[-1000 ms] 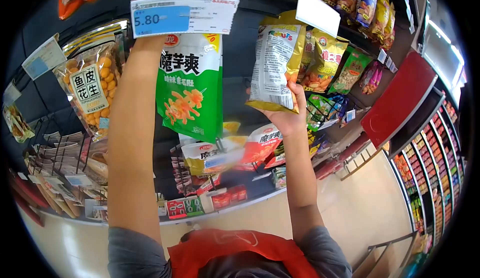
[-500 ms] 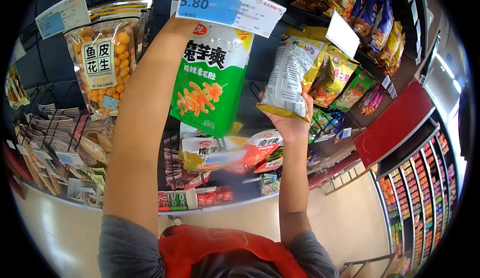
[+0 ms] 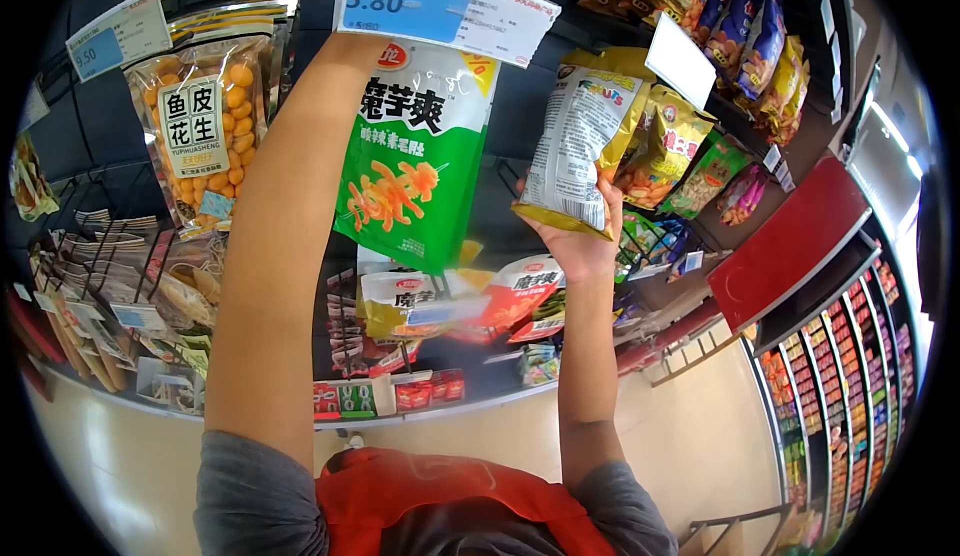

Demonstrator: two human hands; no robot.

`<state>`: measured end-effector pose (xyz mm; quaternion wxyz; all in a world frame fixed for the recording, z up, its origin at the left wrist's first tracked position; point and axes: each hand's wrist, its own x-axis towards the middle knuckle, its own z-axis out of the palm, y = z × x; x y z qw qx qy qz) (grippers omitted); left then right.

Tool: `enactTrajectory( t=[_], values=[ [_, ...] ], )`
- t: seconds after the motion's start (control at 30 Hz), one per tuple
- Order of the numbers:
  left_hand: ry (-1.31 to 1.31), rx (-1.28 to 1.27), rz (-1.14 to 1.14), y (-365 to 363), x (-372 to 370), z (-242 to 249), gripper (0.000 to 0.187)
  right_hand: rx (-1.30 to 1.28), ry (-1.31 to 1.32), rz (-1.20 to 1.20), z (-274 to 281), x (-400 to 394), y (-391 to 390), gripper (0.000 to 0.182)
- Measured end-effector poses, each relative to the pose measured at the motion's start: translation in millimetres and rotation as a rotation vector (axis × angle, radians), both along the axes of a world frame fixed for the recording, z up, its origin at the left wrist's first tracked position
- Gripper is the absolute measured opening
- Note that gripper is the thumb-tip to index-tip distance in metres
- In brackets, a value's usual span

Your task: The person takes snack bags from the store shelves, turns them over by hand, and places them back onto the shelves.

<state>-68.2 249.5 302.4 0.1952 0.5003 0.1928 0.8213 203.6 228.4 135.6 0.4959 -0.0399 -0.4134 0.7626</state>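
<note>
My right hand (image 3: 590, 246) is wrapped round the lower end of a silver and gold snack bag (image 3: 577, 141), its printed back towards me. Beside it hang more gold bags (image 3: 655, 151). My left arm reaches up past a green and white bag (image 3: 410, 171) on the rack. The left hand lies behind a 5.80 price tag (image 3: 440, 8), which hides its fingers, so what it holds cannot be made out.
Peanut bags (image 3: 205, 121) hang at the left beside a 9.50 tag (image 3: 120, 38). Blue bags (image 3: 745, 26) hang at the upper right. A red panel (image 3: 790, 241) juts out at the right. Lower racks hold red and white bags (image 3: 520, 291).
The view has shifted slightly, so the price tag and green bag appear a little further left. My right hand still holds the silver and gold bag, almost unmoved.
</note>
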Motion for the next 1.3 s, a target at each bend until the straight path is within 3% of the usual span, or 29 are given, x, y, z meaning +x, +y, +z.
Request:
enactTrajectory(
  t=[0.13,0.23,0.27,0.33,0.37,0.47,0.53,0.67,0.77,0.87,0.9,0.93,1.03,1.13,1.3],
  values=[
    [0.009,0.002,0.003,-1,-1,-1,0.008,0.003,-0.023,-0.011,2,1,-1,0.057],
    [0.017,-0.017,0.008,-1,-3,-1,0.007,0.073,-0.068,-0.154,-3,-1,4,0.054],
    [0.034,-0.010,0.000,3,-7,-2,0.007,0.084,-0.063,-0.164,-3,2,1,0.043],
    [0.068,0.013,-0.028,5,-12,-4,0.008,0.293,-0.329,-0.493,-6,-1,4,0.045],
    [0.091,0.034,0.026,5,-13,-6,0.011,0.333,-0.337,-0.603,-7,-4,0,0.050],
    [0.076,0.001,0.084,5,-14,-6,0.017,0.401,-0.405,-0.715,0,6,-15,0.050],
    [0.070,-0.003,0.090,1,-10,-5,0.016,0.493,-0.493,-1.074,-8,23,4,0.050],
    [0.100,-0.007,0.079,7,-17,-3,0.018,0.780,-0.720,-2.107,3,56,38,0.063],
    [0.080,-0.005,0.028,11,-22,-2,0.018,0.676,-0.829,-2.032,-6,77,82,0.067],
    [0.080,-0.032,0.095,1,-12,-4,0.018,0.504,-0.533,-1.423,8,82,63,0.064],
    [0.082,-0.026,0.098,0,-11,-3,0.018,0.464,-0.539,-1.366,3,91,73,0.055],
    [0.084,-0.024,0.100,0,-11,-3,0.018,0.411,-0.425,-1.129,10,94,61,0.044],
    [0.081,-0.037,0.114,0,-15,-4,0.019,0.185,-0.136,-0.500,10,115,63,0.041],
    [0.070,-0.014,0.067,12,-25,-5,0.016,0.083,0.048,-0.216,15,125,54,0.050],
    [0.064,0.028,-0.033,12,-22,-4,0.015,0.011,0.055,-0.273,11,133,62,0.054]
  ],
)
